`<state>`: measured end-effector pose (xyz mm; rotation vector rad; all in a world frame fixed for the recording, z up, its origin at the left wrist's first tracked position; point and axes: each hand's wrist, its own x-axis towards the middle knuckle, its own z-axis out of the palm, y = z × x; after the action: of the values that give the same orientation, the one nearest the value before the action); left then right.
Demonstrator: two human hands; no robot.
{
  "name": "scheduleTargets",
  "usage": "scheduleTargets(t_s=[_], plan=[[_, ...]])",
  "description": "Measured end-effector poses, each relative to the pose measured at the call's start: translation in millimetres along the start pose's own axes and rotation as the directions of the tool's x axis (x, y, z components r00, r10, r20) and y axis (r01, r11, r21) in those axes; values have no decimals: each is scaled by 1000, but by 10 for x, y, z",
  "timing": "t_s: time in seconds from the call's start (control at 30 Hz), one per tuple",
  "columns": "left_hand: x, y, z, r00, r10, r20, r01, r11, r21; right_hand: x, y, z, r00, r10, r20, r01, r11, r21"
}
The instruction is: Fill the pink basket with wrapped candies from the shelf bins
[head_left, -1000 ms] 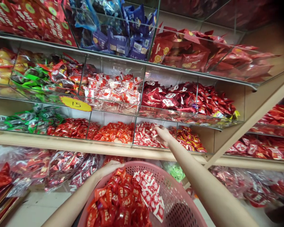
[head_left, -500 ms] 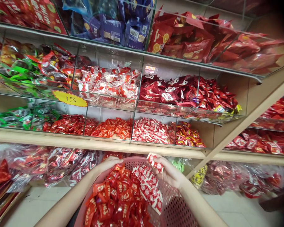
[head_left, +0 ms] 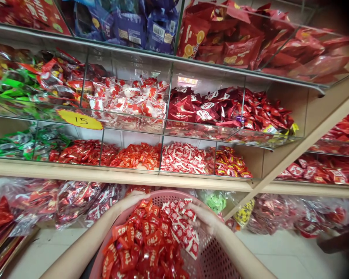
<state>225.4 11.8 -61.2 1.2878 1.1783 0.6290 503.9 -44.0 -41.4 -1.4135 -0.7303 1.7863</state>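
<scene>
The left hand (head_left: 134, 199) is clamped on the far left rim of the basket (head_left: 170, 195). Inside, red candies (head_left: 147, 244) lie left, white-red candies (head_left: 185, 234) right. The right hand (head_left: 206, 217) curls at these; whether it grips any, I cannot tell.

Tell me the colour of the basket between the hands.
The basket is pink, with many small holes; the head view shows it best.
</scene>
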Motion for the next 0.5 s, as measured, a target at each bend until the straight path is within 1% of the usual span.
scheduleTargets(t_s=[0.1, 0.3, 0.5], plan=[[8, -7, -9, 999, 23, 34, -23, 1000, 0, 11, 20, -14, 999, -35, -21, 34, 999, -12], [17, -25, -8, 999, 43, 27, -42, 999, -14, 14, 41, -31, 997, -77, -24, 76, 996, -38], [10, -9, -7, 1000, 16, 26, -16, 1000, 5, 1, 24, -9, 995, -104, -9, 104, 994, 19]])
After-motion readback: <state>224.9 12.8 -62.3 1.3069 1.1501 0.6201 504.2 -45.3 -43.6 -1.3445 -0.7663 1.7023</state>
